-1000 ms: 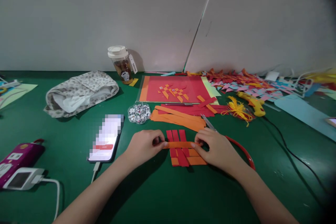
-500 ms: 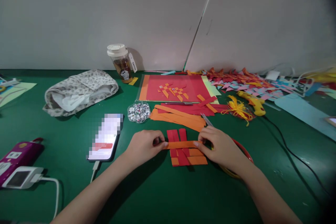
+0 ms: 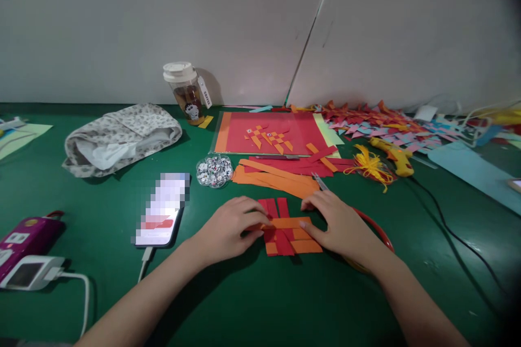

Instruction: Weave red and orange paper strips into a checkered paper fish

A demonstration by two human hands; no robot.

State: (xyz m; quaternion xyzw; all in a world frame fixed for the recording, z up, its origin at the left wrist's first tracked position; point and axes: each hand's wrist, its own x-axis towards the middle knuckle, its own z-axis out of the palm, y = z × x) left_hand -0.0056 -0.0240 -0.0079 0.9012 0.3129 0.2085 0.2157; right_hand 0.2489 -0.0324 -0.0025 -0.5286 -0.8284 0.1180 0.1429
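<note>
In front of me is a small weave of red paper strips (image 3: 282, 207) and orange ones. An orange paper strip (image 3: 287, 223) lies across its upper part. At the strip's left end is my left hand (image 3: 234, 227), its thumb and fingertips closed around that end. My right hand (image 3: 336, 225) rests by the other end with the thumb touching the strip and the index finger held apart, so it is open. Scissors (image 3: 319, 180) lie partly hidden under my right hand, their tips pointing away. A bunch of loose orange strips (image 3: 277, 180) lies behind the weave.
Behind are a red sheet (image 3: 301, 133) with two woven paper fish (image 3: 277, 141), a container of googly eyes (image 3: 214, 171) and a drink cup (image 3: 187, 95). A phone (image 3: 163, 211) lies left. A yellow glue gun (image 3: 394, 156) with its black cord lies right, near yellow string (image 3: 370, 168).
My left hand has moved right, over the strip's left end. My right index finger has lifted off the strip and opened away from the thumb. The strip now lies nearer the weave.
</note>
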